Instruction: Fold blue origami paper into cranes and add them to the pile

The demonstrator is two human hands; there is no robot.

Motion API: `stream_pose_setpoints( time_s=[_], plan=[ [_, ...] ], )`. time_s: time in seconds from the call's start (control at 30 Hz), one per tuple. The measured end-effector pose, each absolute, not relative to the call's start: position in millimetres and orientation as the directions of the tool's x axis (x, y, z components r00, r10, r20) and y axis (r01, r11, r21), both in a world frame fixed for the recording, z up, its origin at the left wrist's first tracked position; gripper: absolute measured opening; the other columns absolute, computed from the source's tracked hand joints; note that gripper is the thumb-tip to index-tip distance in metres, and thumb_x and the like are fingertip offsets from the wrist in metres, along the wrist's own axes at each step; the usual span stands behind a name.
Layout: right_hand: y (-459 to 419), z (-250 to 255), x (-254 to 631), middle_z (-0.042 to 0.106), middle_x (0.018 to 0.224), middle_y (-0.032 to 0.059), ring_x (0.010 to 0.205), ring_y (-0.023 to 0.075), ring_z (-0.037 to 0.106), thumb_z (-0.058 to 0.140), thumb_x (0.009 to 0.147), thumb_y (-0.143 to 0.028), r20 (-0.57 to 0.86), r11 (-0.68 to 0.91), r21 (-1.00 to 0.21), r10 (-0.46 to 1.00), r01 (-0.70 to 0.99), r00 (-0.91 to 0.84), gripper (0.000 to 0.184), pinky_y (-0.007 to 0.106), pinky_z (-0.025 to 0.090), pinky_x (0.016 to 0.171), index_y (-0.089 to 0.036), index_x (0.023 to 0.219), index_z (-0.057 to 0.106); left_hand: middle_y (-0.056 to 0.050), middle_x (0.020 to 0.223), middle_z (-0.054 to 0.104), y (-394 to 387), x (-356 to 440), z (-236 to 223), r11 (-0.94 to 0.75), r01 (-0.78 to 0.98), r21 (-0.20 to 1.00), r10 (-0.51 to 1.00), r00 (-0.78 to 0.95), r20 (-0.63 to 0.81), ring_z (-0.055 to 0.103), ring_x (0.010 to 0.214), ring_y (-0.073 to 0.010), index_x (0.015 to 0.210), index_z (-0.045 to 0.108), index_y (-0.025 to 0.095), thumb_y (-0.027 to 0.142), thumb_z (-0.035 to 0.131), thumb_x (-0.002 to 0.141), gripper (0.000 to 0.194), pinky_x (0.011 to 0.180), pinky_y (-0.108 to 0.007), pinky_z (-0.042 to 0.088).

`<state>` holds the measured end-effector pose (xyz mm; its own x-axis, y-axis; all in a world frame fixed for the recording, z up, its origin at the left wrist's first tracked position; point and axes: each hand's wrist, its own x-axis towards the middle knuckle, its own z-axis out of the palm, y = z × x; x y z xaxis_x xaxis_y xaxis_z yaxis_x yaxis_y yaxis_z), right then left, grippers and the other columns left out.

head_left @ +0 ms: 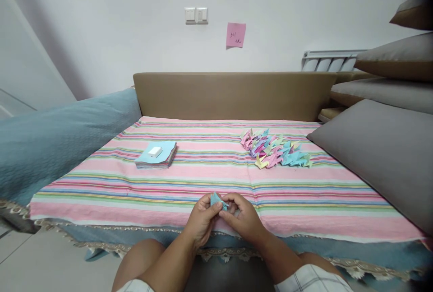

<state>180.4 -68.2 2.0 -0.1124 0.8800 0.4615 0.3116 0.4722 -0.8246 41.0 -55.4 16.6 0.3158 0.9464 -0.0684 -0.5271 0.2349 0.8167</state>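
A small folded piece of light blue paper (215, 198) is held between my two hands, above the front edge of the striped cloth. My left hand (203, 217) pinches it with the thumb across its front. The fingertips of my right hand (244, 217) grip its right end, thumb and forefinger closed together. Parts of the folds are hidden behind my fingers. Farther back on the right lies a cluster of folded paper cranes (275, 150) in pink, blue, purple, yellow and green. On the left sits a stack of square paper (158, 159) with a light blue sheet on top.
A small white block (155, 151) rests on the paper stack. Beneath everything spreads the striped cloth (209, 174) over a sofa seat. Grey cushions (375, 156) pile up at right, a blue-covered armrest (67, 134) stands at left, and a brown backrest (233, 95) closes the back.
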Motion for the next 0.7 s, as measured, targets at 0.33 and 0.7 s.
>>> stream_pose_setpoints(
  time_s=[0.33, 0.7],
  plan=[
    [-68.2, 4.5, 177.5, 0.049, 0.062, -0.0018, 0.056, 0.0100, 0.045, 0.058, 0.078, -0.030, 0.405, 0.433, -0.817, 0.901, 0.380, -0.155, 0.015, 0.022, 0.036, 0.053, -0.018, 0.069, 0.057, 0.004, 0.060, 0.050, -55.6, 41.0, 14.6, 0.200, -0.511, 0.836, 0.949, 0.315, -0.034, 0.046, 0.059, -0.0061, 0.070, 0.059, 0.013, 0.030, 0.077, 0.062, 0.027, 0.059, -0.018, 0.038],
    [-61.9, 4.9, 180.6, 0.056, 0.063, -0.0014, 0.058, 0.0122, 0.050, 0.062, 0.074, -0.041, 0.244, 0.244, -0.969, 0.970, 0.031, 0.004, 0.023, 0.024, 0.039, 0.056, -0.019, 0.073, 0.057, 0.003, 0.076, 0.060, -56.5, 40.2, 16.6, 0.277, -0.478, 0.834, 0.951, 0.261, -0.166, 0.057, 0.064, -0.0074, 0.090, 0.049, 0.020, 0.024, 0.080, 0.057, 0.046, 0.057, -0.018, 0.050]
  ],
)
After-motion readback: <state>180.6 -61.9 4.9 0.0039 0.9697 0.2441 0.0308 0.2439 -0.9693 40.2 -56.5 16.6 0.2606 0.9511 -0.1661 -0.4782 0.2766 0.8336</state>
